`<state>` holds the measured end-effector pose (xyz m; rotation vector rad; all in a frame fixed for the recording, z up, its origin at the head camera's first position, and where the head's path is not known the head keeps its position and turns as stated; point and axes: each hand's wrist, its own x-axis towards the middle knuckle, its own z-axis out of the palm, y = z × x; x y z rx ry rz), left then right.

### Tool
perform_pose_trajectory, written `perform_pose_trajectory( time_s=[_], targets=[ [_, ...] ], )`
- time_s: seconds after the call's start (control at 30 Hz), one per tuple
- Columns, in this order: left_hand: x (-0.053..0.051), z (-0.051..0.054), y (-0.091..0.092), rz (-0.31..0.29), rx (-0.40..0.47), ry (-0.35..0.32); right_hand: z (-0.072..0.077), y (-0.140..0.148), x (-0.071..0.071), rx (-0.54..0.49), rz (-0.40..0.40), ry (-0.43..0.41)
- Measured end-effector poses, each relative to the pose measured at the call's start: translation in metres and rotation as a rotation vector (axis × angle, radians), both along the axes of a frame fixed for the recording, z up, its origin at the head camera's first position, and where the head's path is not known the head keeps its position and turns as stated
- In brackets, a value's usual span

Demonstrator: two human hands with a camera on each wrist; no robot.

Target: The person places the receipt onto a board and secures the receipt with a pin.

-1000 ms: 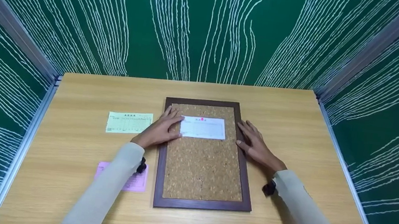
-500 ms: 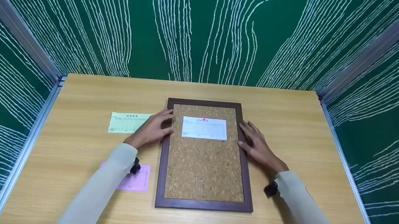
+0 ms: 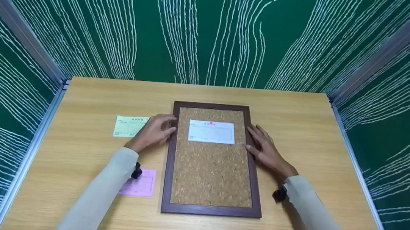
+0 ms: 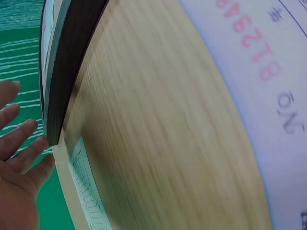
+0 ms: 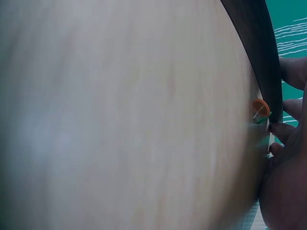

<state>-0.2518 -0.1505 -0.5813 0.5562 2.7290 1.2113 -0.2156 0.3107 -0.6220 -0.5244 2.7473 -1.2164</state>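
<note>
A cork board (image 3: 212, 173) with a dark brown frame lies on the table. Near its top is a white slip of paper (image 3: 211, 134) with a red pin (image 3: 211, 123) at its upper edge. My left hand (image 3: 151, 134) is beside the left frame edge, fingertips at the wood, fingers relaxed and partly over a green slip (image 3: 126, 125). On the opposite side, my right hand (image 3: 268, 154) rests its fingers and thumb along the right edge. An orange push pin (image 5: 261, 108) with a bit of green beneath it shows near that hand in the right wrist view; the head view hides it.
A pink slip (image 3: 142, 182), partly covered by the left sleeve, lies left of the board. Green panels (image 3: 232, 34) with white wavy lines enclose the wooden table (image 3: 92, 99) at the back and sides.
My left hand has drawn back leftward from the white slip to the frame's outer edge, now covering part of the green slip. My right hand stays at the right edge.
</note>
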Motion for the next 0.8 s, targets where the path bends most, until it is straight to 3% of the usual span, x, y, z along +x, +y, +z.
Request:
perform_pose_trajectory(
  time_s=[0.37,0.8],
  targets=[
    [-0.004,0.004,-0.013,0.012,-0.011,0.064,-0.002,0.000,0.001,0.003,-0.009,0.007],
    [-0.002,0.002,-0.036,0.044,-0.040,0.079,-0.002,0.001,0.001,-0.001,-0.009,-0.001]
  ],
)
